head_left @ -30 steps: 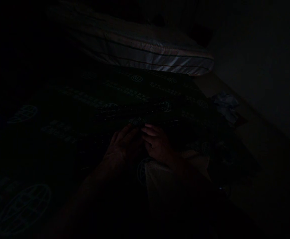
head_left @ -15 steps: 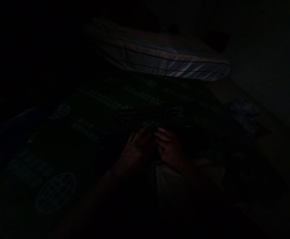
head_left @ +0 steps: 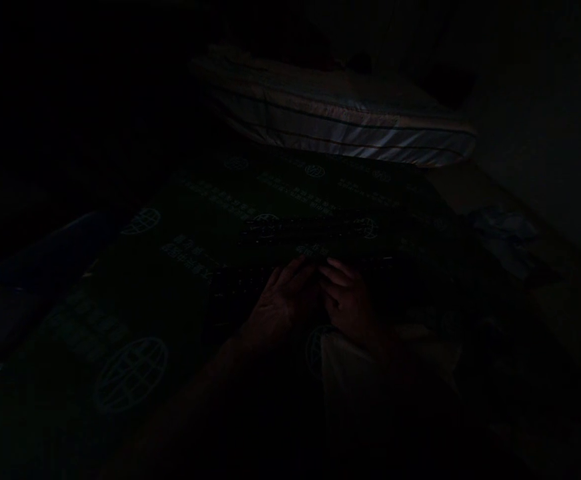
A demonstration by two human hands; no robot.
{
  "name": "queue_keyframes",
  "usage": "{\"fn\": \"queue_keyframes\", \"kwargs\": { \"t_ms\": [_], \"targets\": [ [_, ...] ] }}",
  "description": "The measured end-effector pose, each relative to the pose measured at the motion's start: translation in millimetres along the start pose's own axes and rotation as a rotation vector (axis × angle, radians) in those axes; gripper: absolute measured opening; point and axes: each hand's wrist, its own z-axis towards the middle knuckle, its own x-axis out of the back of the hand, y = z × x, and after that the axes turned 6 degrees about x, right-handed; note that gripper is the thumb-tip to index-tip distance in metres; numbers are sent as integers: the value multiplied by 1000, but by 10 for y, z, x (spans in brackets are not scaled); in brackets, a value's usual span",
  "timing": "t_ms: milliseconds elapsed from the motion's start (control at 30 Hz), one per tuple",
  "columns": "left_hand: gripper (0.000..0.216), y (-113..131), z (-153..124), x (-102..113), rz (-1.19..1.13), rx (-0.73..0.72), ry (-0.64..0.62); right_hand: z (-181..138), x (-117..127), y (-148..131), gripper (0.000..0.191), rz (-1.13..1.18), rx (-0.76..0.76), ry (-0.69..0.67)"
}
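Observation:
The scene is very dark. My left hand (head_left: 283, 293) and my right hand (head_left: 346, 297) are close together over a dark flat panel (head_left: 235, 283) with rows of small light marks, rather like a keyboard. Both hands have bent fingers drawn together near the panel's far edge. Whatever lies between the fingertips is lost in shadow. Just beyond them lies another dark, long strip (head_left: 310, 231) with small light specks. A pale cloth or sheet (head_left: 348, 363) shows below my right wrist.
A green sheet (head_left: 130, 373) with white globe prints and lettering covers the surface. At the back lies a striped mattress (head_left: 350, 130). Crumpled cloth (head_left: 503, 227) is on the right, a dark blue object (head_left: 55, 250) on the left. A pale wall rises at the right.
The whole view has shifted slightly, so things appear further right. More of the blue object shows at the left. My hands keep nearly the same pose over the panel.

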Motion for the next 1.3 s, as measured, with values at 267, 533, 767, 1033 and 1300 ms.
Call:
{"fn": "queue_keyframes", "kwargs": {
  "t_ms": [267, 533, 767, 1033, 1300],
  "targets": [
    [25, -43, -14, 10, -57, 10, 78, -13, 1, 104, 32, 122, -166, 313],
    [28, -13, -9, 7, -19, 35, -31, -4, 27, 109, 25, 180, -261, 367],
    [28, -15, -12, 0, -10, 45, -30, 11, 68, 129, 22, 238, -305, 414],
    [29, -14, -19, -17, 4, 56, -35, -9, 87, 192, 21, 242, -359, 466],
    [32, -28, -23, -31, 17, 43, -12, -6, 93, 208, 19, 273, -404, 484]
  ]
}}
